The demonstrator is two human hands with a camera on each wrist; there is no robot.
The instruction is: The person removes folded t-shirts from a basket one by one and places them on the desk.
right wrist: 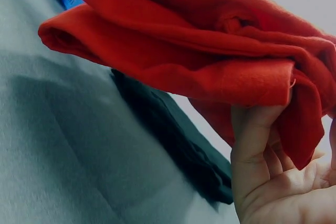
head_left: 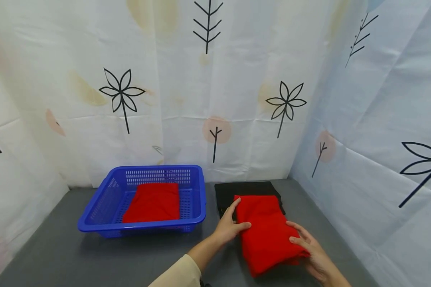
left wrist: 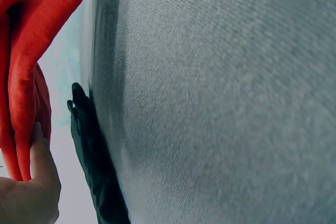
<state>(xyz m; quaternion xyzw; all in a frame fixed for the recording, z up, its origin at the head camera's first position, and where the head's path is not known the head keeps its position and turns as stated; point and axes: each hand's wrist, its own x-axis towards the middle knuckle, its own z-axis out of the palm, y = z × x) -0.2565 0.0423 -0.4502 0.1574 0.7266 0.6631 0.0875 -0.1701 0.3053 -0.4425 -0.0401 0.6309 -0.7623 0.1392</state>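
A folded red cloth [head_left: 263,235] is held up off the grey table between both hands. My left hand [head_left: 228,225] grips its left edge, the thumb lying on top. On the opposite side my right hand [head_left: 312,253] holds the near right corner, with thumb and a finger above and other fingers tucked underneath. In the right wrist view several soft layers of the red cloth [right wrist: 184,51] show above the fingers [right wrist: 252,135]. A folded black cloth [head_left: 244,188] lies on the table behind, partly hidden by the red one.
To the left stands a blue plastic basket [head_left: 89,223] with slotted walls. Another folded red cloth [head_left: 154,203] lies inside it. Printed white curtains [head_left: 244,59] close off the back and both sides of the grey table [head_left: 136,259].
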